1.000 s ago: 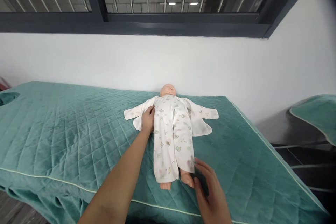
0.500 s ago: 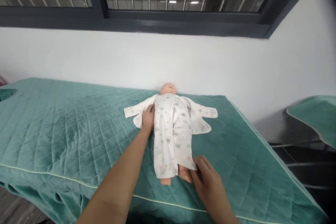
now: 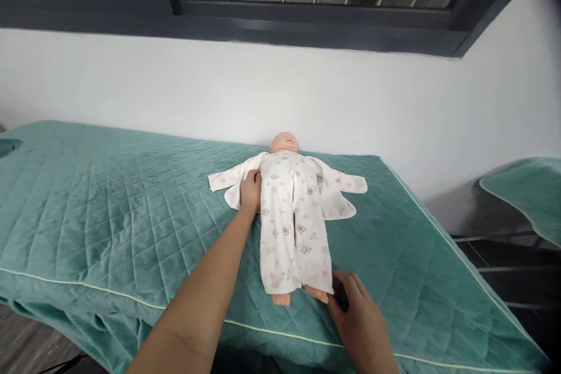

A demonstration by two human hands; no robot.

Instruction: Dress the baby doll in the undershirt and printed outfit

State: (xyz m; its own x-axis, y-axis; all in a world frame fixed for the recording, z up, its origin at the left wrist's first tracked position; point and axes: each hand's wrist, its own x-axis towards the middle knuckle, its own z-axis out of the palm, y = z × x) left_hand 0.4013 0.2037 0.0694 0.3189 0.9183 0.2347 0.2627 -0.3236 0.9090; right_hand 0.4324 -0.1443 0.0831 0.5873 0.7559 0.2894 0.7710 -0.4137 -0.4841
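A baby doll (image 3: pixel 284 142) lies on its back, its head toward the wall. White printed baby trousers (image 3: pixel 276 222) cover its body and legs, with both feet showing below the hems. Spread out under it is a white printed baby jacket (image 3: pixel 339 201), its sleeves out to either side. My left hand (image 3: pixel 251 190) is closed at the left upper edge of the trousers; its fingertips are partly hidden. Beside the right foot, my right hand (image 3: pixel 350 301) pinches the outer hem corner of the right trouser leg between thumb and fingers.
The doll lies on a bed with a quilted green cover (image 3: pixel 131 204). Behind it rises a white wall (image 3: pixel 219 90) under a dark window frame (image 3: pixel 307 29). At the right is another piece of green cloth (image 3: pixel 526 190) above a dark floor.
My right hand has drawn the right trouser leg hem down and outward, over more of the foot. The leg lies straighter. My left hand stays at the upper trousers. The view has shifted slightly.
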